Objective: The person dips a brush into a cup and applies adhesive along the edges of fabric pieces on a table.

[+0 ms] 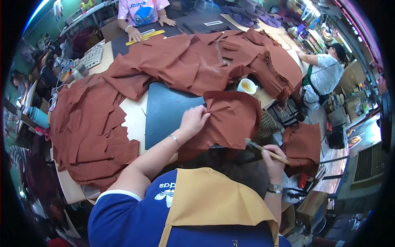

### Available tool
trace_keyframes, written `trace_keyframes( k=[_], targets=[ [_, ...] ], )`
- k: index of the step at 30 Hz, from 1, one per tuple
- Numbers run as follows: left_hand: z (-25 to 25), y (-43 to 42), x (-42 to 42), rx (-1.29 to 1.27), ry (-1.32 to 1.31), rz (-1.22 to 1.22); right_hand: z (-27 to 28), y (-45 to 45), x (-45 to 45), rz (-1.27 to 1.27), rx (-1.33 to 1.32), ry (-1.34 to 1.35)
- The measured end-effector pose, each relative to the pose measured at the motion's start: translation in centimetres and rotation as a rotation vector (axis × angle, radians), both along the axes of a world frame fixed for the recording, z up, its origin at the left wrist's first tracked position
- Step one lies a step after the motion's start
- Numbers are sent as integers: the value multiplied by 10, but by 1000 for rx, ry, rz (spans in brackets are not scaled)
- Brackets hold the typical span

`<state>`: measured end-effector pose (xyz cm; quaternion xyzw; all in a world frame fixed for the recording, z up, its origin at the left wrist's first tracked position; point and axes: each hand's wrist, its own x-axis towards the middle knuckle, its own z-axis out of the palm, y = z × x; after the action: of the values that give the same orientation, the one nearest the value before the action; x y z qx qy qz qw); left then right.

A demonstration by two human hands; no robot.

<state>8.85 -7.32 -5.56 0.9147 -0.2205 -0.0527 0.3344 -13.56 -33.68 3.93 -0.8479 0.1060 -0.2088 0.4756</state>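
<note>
My left hand (195,121) pinches the edge of a rust-brown fabric piece (234,113), which lies partly over a dark board (164,111). In my right hand (273,162) is a brush (277,157) with a light wooden handle. Its grey head points left, close to the lower right edge of that piece; whether it touches the fabric I cannot tell. Beyond the piece stands a white cup (247,86) with yellowish liquid in it. Another rust-brown piece (302,146) hangs to the right of my right hand.
Heaped rust-brown fabric (164,61) runs across the far side of the table, with overlapping pieces (94,131) at left and a layered stack (273,76) at right. Across the table, a person in a pink shirt (142,12) has hands near a yellow ruler (145,37). Another person (325,70) stands at right.
</note>
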Motion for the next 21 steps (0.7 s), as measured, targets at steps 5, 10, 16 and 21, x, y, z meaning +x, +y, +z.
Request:
trace_keyframes(
  k=[5, 10, 16, 21],
  targets=[
    [58, -49, 22, -936, 300, -39, 7, -39, -29, -197, 355, -112],
    [196, -21, 122, -1321, -88, 124, 17, -56, -31, -171, 372, -231],
    [216, 123, 178, -1674, -704, 485, 20, -57, -34, -138, 353, -258],
    [55, 185, 175, -1173, -653, 1061, 20, -52, -22, -67, 290, -226]
  ],
)
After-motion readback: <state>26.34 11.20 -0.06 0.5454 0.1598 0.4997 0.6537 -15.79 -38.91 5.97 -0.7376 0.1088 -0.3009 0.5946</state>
